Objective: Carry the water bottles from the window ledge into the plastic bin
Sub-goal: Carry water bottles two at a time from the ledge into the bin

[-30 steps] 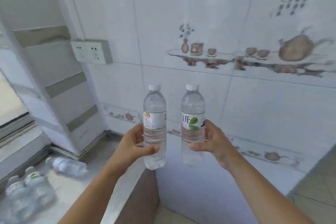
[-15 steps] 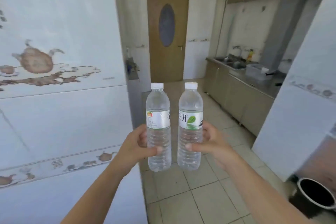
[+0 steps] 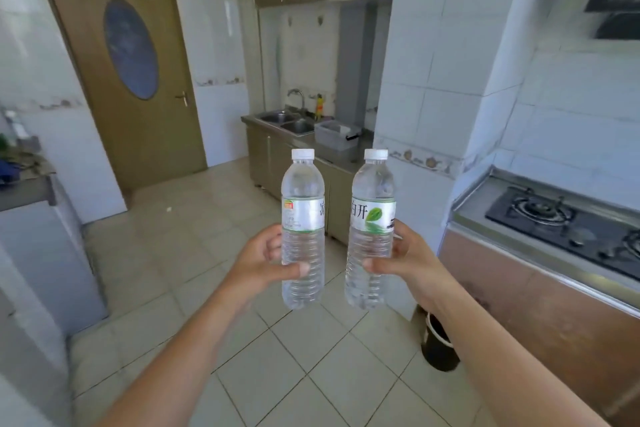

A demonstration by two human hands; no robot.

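Note:
I hold two clear water bottles upright in front of me, side by side with a small gap. My left hand (image 3: 261, 262) grips the left water bottle (image 3: 303, 218), which has a white cap and a label with a red mark. My right hand (image 3: 403, 263) grips the right water bottle (image 3: 373, 215), whose label shows a green leaf. A translucent plastic bin (image 3: 334, 135) stands far ahead on the counter beside the sink. The window ledge is out of view.
A steel sink (image 3: 287, 120) with a tap sits on the far counter. At right is a counter with a gas stove (image 3: 568, 222). A dark bucket (image 3: 438, 343) stands on the tiled floor (image 3: 207, 253) below it. A brown door (image 3: 131, 59) is at back left.
The view has swung right from the tiled wall by the window into the kitchen. Both bottles stay upright in my hands, now slightly farther apart.

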